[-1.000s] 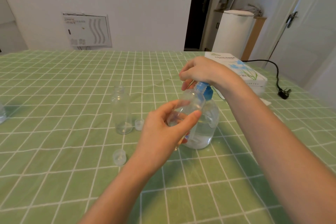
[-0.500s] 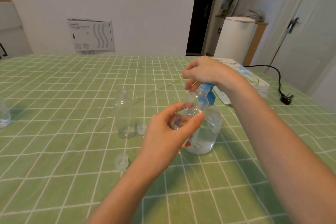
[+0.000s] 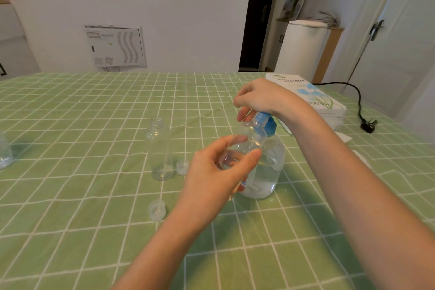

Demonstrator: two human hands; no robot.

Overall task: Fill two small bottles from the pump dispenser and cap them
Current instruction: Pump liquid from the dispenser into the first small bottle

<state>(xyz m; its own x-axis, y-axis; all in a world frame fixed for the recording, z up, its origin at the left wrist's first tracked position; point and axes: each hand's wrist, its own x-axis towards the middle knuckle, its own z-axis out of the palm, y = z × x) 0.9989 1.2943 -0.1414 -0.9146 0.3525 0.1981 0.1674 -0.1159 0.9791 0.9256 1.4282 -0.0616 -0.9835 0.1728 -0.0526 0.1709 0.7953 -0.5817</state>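
Desk [image 3: 70, 231], covered in green check cloth, seen from the head view; directions are read as on a clock face centred on the dispenser [image 3: 264, 172].

Nearest, at 8 o'clock, a clear near cap [image 3: 157, 210] lies on the cloth, apart from all else. At 9 o'clock, just in front of the dispenser, the left hand [image 3: 211, 174] is raised off the desk; thumb and fingers are curled round the held bottle [image 3: 246, 145], a small clear one tilted with its mouth up against the blue pump [image 3: 267, 121]. How full it is cannot be told. The dispenser stands on the desk, clear, with clear liquid in its lower part.

Further out at 9 o'clock, the standing bottle [image 3: 160, 148] is upright and uncapped, with the far cap [image 3: 182, 167] just beside its base on the dispenser side.

At 12 o'clock the right hand [image 3: 261, 99] is laid over the pump top, fingers bent down over its front.

At 2 o'clock a tissue box [image 3: 313, 99] lies on the desk, with a black plug [image 3: 368, 125] near it.
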